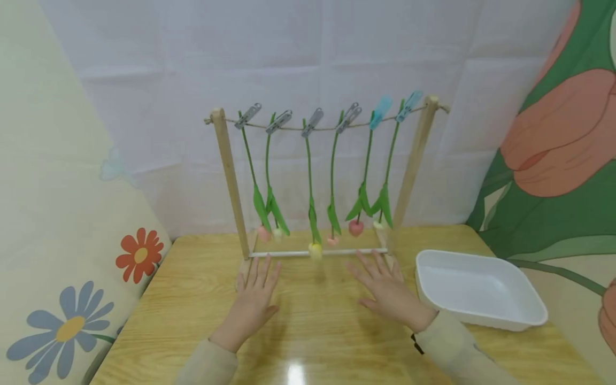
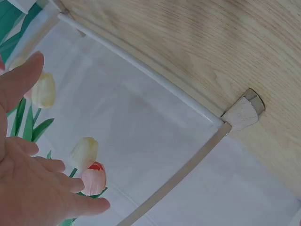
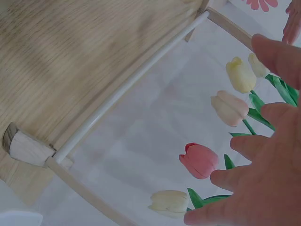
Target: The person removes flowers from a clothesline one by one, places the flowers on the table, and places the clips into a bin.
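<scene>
Several artificial tulips hang head down from a cord on a wooden frame, held by grey clips [image 1: 313, 123] and blue clips [image 1: 381, 112]. Among the blooms are a yellow tulip [image 1: 315, 251] and a dark pink tulip [image 1: 356, 228]. My left hand [image 1: 251, 306] is spread with straight fingers near the frame's left foot, holding nothing. Near the right foot my right hand [image 1: 391, 294] spreads its fingers, also empty. In the left wrist view the left hand [image 2: 37, 183] shows beside the blooms; in the right wrist view the right hand [image 3: 268, 174] does too.
A white plastic tray [image 1: 481, 289] stands on the wooden table [image 1: 192, 299] at the right. A white rod [image 1: 289, 253] joins the frame's posts low down. White cloth [image 1: 308, 53] hangs behind, with flower-patterned cloth at both sides.
</scene>
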`<move>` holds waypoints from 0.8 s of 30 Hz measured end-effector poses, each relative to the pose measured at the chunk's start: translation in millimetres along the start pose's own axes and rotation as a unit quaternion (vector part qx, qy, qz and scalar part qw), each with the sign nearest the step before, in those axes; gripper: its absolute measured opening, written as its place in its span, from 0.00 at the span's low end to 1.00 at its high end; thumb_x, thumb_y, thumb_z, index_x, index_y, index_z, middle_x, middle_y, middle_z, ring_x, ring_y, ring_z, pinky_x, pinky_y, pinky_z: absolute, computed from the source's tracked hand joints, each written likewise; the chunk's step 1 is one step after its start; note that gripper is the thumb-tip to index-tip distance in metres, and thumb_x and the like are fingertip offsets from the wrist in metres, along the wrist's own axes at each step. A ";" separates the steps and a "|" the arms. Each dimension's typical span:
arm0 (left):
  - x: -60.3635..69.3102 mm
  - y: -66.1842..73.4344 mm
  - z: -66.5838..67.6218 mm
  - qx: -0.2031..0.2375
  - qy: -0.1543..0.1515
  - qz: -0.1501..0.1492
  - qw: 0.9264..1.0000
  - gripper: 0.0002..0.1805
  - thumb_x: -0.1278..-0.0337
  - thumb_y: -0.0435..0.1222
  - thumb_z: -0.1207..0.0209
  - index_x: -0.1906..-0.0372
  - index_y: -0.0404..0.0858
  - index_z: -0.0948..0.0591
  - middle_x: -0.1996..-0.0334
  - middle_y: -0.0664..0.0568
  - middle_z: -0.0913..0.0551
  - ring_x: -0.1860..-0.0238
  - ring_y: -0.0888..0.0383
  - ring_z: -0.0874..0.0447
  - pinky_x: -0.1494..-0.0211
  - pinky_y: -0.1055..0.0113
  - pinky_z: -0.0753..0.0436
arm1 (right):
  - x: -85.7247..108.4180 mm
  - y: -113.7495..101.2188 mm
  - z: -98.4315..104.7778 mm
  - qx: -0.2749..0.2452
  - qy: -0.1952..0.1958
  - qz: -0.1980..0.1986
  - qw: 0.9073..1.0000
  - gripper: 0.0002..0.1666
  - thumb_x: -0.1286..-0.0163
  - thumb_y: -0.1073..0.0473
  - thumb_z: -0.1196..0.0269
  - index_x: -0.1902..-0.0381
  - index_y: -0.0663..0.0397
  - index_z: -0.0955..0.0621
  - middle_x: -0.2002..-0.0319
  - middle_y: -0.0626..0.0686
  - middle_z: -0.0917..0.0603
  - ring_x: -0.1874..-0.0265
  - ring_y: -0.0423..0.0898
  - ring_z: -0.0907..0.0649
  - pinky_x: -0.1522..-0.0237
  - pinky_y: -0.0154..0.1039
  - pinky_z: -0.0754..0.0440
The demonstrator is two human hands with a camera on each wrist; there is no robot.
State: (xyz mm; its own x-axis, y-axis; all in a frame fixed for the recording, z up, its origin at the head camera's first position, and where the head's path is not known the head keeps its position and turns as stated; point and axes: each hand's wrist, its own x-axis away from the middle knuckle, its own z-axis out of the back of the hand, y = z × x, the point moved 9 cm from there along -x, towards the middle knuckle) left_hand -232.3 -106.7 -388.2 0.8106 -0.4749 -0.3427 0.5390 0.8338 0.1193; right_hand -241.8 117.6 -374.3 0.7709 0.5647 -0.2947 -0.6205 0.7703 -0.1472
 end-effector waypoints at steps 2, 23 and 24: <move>-0.2 -2.6 0.0 0.010 0.003 0.006 1.000 0.53 0.60 0.31 0.26 0.29 0.27 0.44 0.29 0.26 0.51 0.31 0.25 0.55 0.42 0.22 0.45 | -0.8 0.7 1.4 -0.003 0.003 0.000 1.000 0.47 0.47 0.58 0.26 0.31 0.59 0.32 0.30 0.69 0.40 0.34 0.77 0.43 0.48 0.83 0.48; -15.3 -61.9 27.7 0.134 0.122 0.096 0.979 0.48 0.46 0.28 0.34 0.30 0.18 0.54 0.31 0.21 0.54 0.31 0.25 0.56 0.35 0.28 0.48 | -13.9 37.8 36.1 -0.007 0.079 -0.070 0.994 0.50 0.43 0.61 0.28 0.29 0.68 0.43 0.30 0.72 0.43 0.34 0.73 0.39 0.47 0.79 0.39; -16.8 -64.5 30.0 0.137 0.132 0.095 0.977 0.48 0.46 0.27 0.34 0.31 0.18 0.53 0.31 0.20 0.54 0.32 0.24 0.55 0.35 0.29 0.48 | -15.5 39.9 38.8 -0.010 0.084 -0.075 0.994 0.50 0.42 0.62 0.28 0.29 0.68 0.43 0.30 0.72 0.43 0.34 0.72 0.39 0.46 0.79 0.40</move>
State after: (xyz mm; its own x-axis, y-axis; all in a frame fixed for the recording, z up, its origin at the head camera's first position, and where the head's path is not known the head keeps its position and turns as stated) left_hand -273.8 -161.0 -362.1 0.8345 -0.1993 -0.5138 0.4543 0.7765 0.4367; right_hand -272.9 151.1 -339.0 0.8217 0.3849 -0.4202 -0.5038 0.8353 -0.2200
